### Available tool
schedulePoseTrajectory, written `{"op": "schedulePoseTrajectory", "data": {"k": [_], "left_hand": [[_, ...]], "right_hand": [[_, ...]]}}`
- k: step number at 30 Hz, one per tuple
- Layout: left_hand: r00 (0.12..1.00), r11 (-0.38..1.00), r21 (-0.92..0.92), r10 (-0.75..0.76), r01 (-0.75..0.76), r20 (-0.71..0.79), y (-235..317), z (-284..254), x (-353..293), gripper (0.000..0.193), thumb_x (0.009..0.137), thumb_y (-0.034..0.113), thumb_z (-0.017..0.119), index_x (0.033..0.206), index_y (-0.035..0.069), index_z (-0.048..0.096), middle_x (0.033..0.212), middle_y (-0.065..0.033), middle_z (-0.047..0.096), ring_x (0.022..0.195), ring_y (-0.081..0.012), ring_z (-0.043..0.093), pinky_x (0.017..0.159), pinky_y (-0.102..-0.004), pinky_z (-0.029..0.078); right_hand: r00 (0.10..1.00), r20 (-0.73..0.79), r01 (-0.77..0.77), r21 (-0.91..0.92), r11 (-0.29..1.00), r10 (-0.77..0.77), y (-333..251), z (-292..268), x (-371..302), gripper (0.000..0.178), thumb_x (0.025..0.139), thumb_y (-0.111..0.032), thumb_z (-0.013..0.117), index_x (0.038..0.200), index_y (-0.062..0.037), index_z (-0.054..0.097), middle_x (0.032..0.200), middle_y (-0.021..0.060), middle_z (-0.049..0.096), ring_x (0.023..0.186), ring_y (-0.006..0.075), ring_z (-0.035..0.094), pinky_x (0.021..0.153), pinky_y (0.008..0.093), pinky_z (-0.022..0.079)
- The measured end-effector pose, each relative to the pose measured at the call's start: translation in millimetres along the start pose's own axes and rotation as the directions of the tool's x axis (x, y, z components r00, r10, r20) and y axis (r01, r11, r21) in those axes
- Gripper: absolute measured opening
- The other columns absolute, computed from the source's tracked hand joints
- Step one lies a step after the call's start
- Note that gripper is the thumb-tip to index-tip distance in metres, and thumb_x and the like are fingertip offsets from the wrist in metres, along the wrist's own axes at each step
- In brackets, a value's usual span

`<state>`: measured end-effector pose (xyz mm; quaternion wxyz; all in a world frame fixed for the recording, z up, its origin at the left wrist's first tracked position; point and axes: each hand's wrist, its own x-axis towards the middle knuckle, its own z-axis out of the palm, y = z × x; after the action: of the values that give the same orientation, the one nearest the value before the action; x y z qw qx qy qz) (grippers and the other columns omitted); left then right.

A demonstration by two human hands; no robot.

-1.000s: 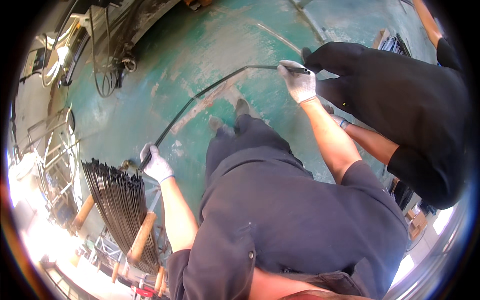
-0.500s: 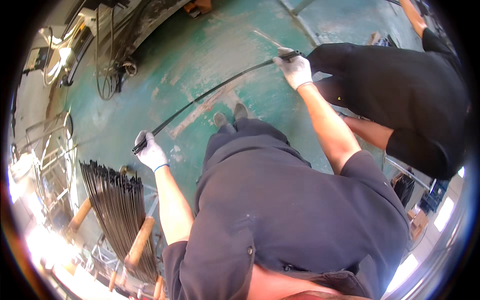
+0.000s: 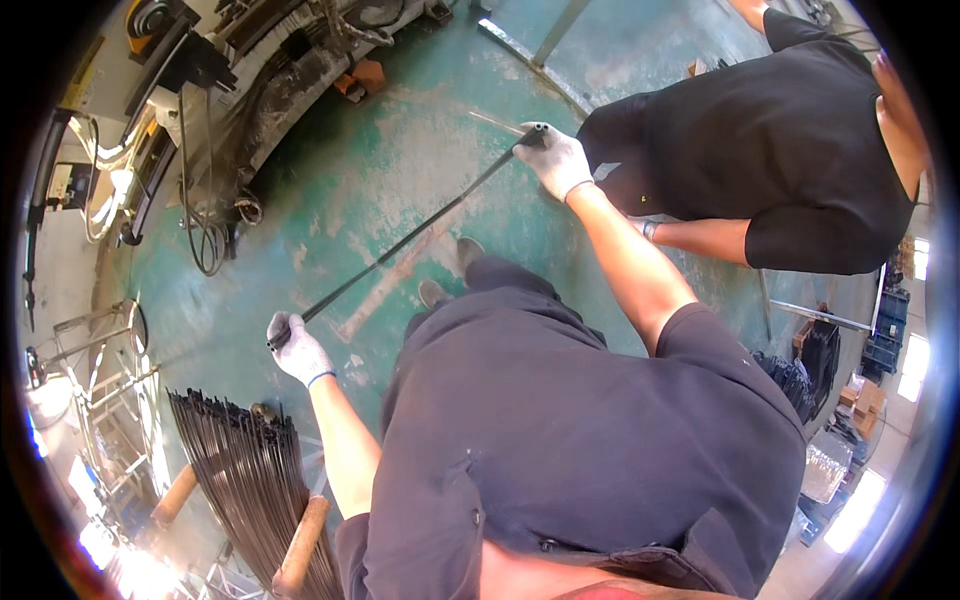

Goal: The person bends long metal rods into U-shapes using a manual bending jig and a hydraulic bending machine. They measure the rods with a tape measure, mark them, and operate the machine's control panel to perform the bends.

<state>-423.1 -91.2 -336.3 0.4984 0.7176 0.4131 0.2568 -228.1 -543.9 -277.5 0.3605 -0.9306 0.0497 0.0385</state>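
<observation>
A few long, thin black tubes stretch across in front of my body, held close together in a narrow bunch. My left hand, in a white knit glove, is closed around their near left end. At the far right end, my gloved right hand grips them too, with open round tube ends showing just past the fingers. A thin pale rod sticks out beside the right hand; I cannot tell whether that hand holds it. Below my left forearm, a large stack of similar black tubes rests between wooden rollers or posts.
A co-worker in dark clothing bends close to my right arm. Machinery with hanging cables stands at upper left. One wooden post flanks the tube stack. Metal framing lies at the top, and boxes sit at far right.
The bunch of tubes has gone from slightly bowed to nearly straight. Both hands keep their hold, appearing lower in the picture as the view shifts. The co-worker's near arm has shifted.
</observation>
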Motion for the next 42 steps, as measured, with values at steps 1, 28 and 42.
{"op": "schedulePoseTrajectory", "data": {"k": [1, 28, 42], "left_hand": [[1.000, 1.000, 0.012, -0.006, 0.006, -0.007, -3, -3, 0, 0.021, 0.083, -0.002, 0.068, 0.104, -0.002, 0.065, 0.102, -0.0084, 0.068, 0.095, -0.0191, 0.063, 0.091, -0.0335, 0.049], [0.987, 0.998, 0.066, 0.035, -0.025, -0.155, 18, -2, -26, 0.017, 0.091, 0.001, 0.062, 0.107, -0.001, 0.062, 0.099, -0.0088, 0.065, 0.092, -0.0202, 0.061, 0.087, -0.0331, 0.048], [0.986, 0.974, 0.199, 0.129, -0.107, -0.101, 26, -13, -16, 0.021, 0.094, 0.011, 0.062, 0.111, -0.002, 0.062, 0.103, -0.0124, 0.068, 0.093, -0.0222, 0.063, 0.087, -0.0333, 0.049]], "right_hand": [[1.000, 0.004, 0.004, 0.039, 0.999, -0.004, -4, -3, -2, 0.044, 0.081, -0.031, 0.073, 0.118, -0.0097, 0.065, 0.103, 0.0159, 0.071, 0.097, 0.0296, 0.068, 0.086, 0.0359, 0.053], [0.943, 0.190, 0.317, -0.268, 0.910, -0.272, -49, -47, 22, 0.022, 0.084, -0.028, 0.067, 0.097, -0.0112, 0.070, 0.090, 0.0150, 0.071, 0.086, 0.0350, 0.067, 0.077, 0.0424, 0.053], [0.860, 0.353, 0.496, -0.408, 0.766, -0.369, -77, -39, 101, 0.026, 0.087, -0.022, 0.055, 0.091, -0.0027, 0.071, 0.091, 0.0223, 0.068, 0.089, 0.0412, 0.066, 0.081, 0.0454, 0.052]]}}
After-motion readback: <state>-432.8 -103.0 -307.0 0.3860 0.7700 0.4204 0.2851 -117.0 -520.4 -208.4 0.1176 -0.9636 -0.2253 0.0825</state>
